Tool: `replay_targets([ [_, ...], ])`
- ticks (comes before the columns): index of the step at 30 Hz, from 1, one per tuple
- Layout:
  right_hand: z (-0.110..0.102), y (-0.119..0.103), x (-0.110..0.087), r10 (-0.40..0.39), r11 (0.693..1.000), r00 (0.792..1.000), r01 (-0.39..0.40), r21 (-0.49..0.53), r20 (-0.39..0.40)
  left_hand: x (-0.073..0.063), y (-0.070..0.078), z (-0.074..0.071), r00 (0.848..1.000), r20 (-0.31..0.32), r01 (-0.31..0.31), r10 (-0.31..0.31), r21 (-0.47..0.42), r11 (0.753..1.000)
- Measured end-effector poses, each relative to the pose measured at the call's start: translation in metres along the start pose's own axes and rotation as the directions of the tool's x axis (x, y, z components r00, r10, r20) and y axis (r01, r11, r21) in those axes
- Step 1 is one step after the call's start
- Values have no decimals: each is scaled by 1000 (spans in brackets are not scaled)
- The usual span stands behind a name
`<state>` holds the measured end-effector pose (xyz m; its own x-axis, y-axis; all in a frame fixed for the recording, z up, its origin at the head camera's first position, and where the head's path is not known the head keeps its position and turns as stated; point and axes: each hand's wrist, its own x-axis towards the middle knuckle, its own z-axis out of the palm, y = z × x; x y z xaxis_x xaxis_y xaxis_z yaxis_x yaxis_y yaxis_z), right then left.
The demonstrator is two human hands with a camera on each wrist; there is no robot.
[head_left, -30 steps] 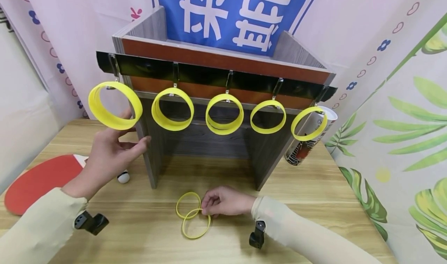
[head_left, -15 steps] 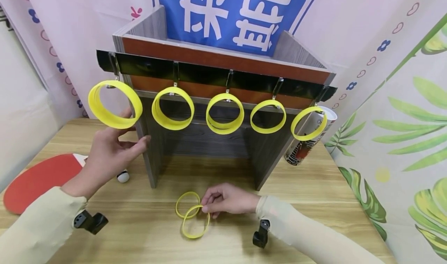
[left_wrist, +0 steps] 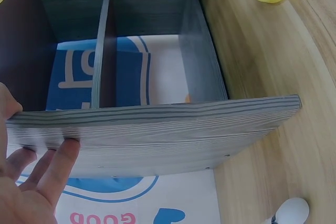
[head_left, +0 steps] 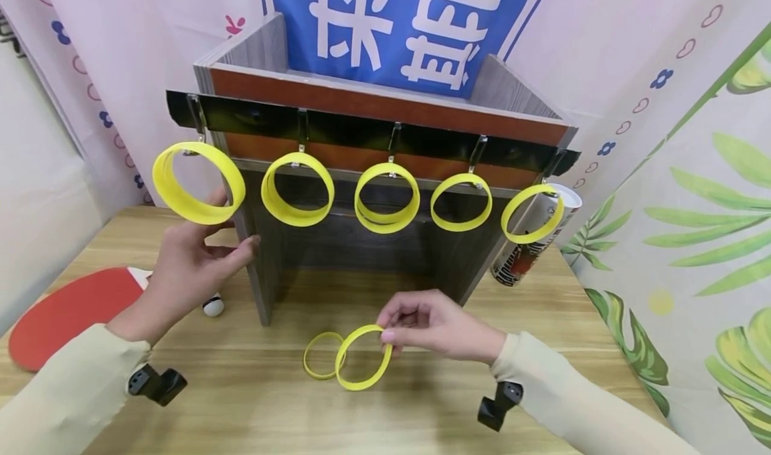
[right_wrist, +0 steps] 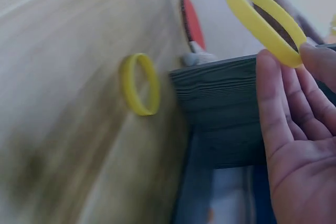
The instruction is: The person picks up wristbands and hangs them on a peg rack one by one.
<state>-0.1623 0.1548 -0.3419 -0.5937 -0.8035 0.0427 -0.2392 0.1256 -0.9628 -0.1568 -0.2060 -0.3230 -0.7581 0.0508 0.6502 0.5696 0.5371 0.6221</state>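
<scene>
My right hand point(head_left: 434, 324) pinches a yellow wristband point(head_left: 357, 386) between thumb and fingertips, lifted in front of a grey wooden shelf. A second yellow wristband point(head_left: 306, 361) lies on the table just to its left; the right wrist view shows both bands apart. At the shelf's left side panel point(left_wrist: 157, 140), my left hand point(head_left: 195, 261) holds on, fingers point(left_wrist: 63, 166) along the outer face and thumb at the front edge. Above, yellow wristbands point(head_left: 298, 222) hang from several metal hooks point(head_left: 302, 127) on a black strip point(head_left: 349, 124); the leftmost bunch looks thickest.
A red table tennis paddle point(head_left: 72, 318) lies left of the shelf, with a small white-ended object point(head_left: 213, 306) beside it. A printed cylindrical can point(head_left: 524, 254) stands right of the shelf. Patterned curtains point(head_left: 680, 241) hang behind the wooden table point(head_left: 241, 401).
My right hand has lifted the wristband off the table and moved it up and to the right, away from the other one. The left hand stays in place.
</scene>
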Motion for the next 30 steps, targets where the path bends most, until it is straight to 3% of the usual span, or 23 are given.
replay_targets([
  [4, -9, -19, -13, -117, 993, 992, 116, -19, -50, -1, 1, 0, 1000, -7, -1, 1, -1, 1000],
  [10, -24, -50, -31, -178, 980, 970, 158, -123, -165, -2, 0, -1, 1000, -1, 2, -2, 0, 1000],
  [16, -38, -74, -43, -260, 954, 921, 198, -225, -292, -2, -1, -1, 1000, -8, 9, -9, -4, 1000],
  [21, -46, -89, -50, -316, 942, 843, 224, -249, -436, -2, 0, 0, 1000, -13, 5, -5, 5, 1000],
  [30, -44, -101, -47, -409, 911, 649, 339, -237, -642, -1, 0, 1, 1000, -12, -5, 5, 8, 1000],
])
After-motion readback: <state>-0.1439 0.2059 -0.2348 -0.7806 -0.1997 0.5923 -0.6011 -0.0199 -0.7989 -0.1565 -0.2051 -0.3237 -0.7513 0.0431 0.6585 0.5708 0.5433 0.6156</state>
